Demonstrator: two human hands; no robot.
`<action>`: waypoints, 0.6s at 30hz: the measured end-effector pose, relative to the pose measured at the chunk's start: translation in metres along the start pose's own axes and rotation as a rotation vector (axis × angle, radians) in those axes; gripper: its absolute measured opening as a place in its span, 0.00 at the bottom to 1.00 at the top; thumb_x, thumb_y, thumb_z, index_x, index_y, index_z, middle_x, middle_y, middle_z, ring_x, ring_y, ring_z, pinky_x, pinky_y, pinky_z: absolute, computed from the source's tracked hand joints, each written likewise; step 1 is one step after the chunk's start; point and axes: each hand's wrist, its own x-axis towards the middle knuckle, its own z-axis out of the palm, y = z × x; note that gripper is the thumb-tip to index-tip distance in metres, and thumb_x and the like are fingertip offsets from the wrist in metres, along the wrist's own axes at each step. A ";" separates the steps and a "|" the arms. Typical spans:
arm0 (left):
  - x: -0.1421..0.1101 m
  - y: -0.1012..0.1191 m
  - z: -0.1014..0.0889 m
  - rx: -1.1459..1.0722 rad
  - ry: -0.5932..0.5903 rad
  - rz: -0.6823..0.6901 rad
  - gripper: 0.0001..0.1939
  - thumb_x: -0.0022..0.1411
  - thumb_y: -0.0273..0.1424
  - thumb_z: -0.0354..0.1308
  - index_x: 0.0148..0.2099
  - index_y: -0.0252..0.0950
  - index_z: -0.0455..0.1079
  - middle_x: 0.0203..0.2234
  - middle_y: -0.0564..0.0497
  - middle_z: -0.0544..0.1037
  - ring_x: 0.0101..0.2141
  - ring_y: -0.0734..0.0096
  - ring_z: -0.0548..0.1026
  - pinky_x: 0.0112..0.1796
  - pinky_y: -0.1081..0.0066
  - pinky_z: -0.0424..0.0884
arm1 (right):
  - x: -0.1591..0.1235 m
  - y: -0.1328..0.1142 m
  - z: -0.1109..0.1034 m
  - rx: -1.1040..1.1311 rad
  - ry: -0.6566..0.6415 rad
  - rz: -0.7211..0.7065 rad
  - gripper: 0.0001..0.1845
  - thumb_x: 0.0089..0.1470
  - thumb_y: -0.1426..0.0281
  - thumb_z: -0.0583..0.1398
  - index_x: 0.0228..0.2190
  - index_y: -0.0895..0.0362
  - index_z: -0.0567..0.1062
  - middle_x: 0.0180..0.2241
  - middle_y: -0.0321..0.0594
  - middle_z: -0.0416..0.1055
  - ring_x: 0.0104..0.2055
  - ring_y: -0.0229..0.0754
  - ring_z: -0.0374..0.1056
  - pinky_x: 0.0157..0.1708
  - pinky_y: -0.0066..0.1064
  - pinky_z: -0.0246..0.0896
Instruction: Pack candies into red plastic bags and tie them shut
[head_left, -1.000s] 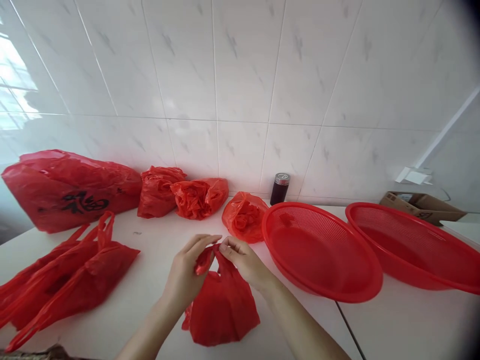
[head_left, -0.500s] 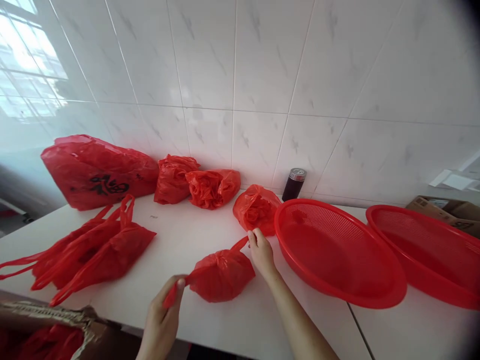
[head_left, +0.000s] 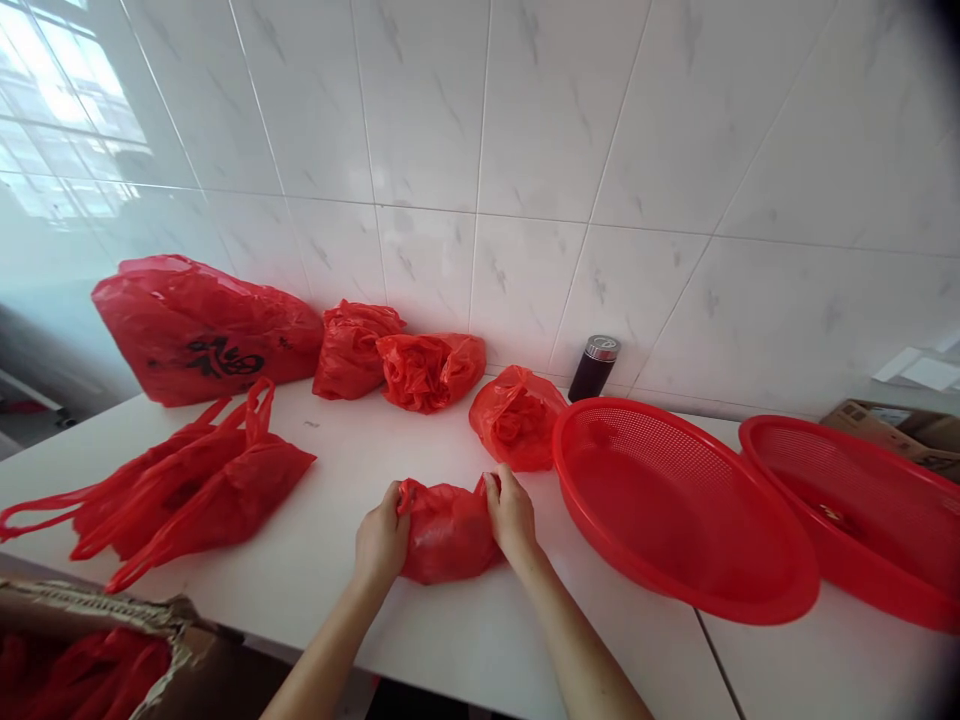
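A small filled red plastic bag (head_left: 446, 530) lies on the white counter (head_left: 337, 560) in front of me. My left hand (head_left: 381, 540) grips its left end and my right hand (head_left: 511, 512) grips its right end, fingers curled round the plastic on both sides. The bag's handles are bunched under my fingers and mostly hidden. Just behind my right hand lies another tied red bag (head_left: 517, 415).
Two red mesh baskets (head_left: 675, 500) (head_left: 862, 515) sit to the right. Flat red bags (head_left: 195, 490) lie at the left, and stuffed red bags (head_left: 202, 330) (head_left: 397, 360) line the tiled wall. A dark flask (head_left: 592, 368) stands at the wall. A cardboard box (head_left: 90, 650) with red bags is at lower left.
My hands had the bag's handles pulled wide apart half a second ago. Now both hands have come in against the two sides of the bag.
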 end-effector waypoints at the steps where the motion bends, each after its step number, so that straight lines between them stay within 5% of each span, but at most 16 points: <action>1: 0.005 -0.001 0.000 0.039 -0.010 -0.009 0.14 0.67 0.36 0.37 0.42 0.42 0.63 0.26 0.50 0.76 0.27 0.63 0.73 0.26 0.71 0.60 | 0.004 0.004 0.001 -0.014 -0.006 0.013 0.14 0.66 0.63 0.43 0.34 0.52 0.64 0.31 0.36 0.72 0.32 0.42 0.68 0.30 0.29 0.54; 8: 0.036 -0.002 0.012 0.287 -0.068 -0.018 0.18 0.66 0.34 0.38 0.45 0.40 0.69 0.31 0.42 0.80 0.30 0.57 0.77 0.31 0.66 0.62 | 0.019 0.022 0.018 -0.137 -0.012 0.072 0.11 0.63 0.67 0.48 0.34 0.54 0.68 0.26 0.38 0.73 0.27 0.42 0.68 0.25 0.29 0.47; 14: 0.033 -0.007 0.024 0.351 -0.006 0.069 0.21 0.62 0.22 0.38 0.49 0.33 0.69 0.27 0.42 0.79 0.33 0.59 0.77 0.51 0.56 0.56 | 0.022 0.024 0.028 -0.126 0.034 0.104 0.08 0.62 0.69 0.51 0.35 0.55 0.69 0.26 0.39 0.74 0.27 0.41 0.69 0.27 0.28 0.50; 18: 0.025 -0.009 0.023 0.292 0.011 0.085 0.19 0.60 0.22 0.39 0.47 0.31 0.69 0.28 0.41 0.79 0.35 0.57 0.75 0.53 0.54 0.55 | 0.015 0.028 0.023 -0.001 0.129 0.134 0.11 0.63 0.64 0.49 0.35 0.54 0.68 0.28 0.41 0.74 0.30 0.44 0.71 0.28 0.29 0.54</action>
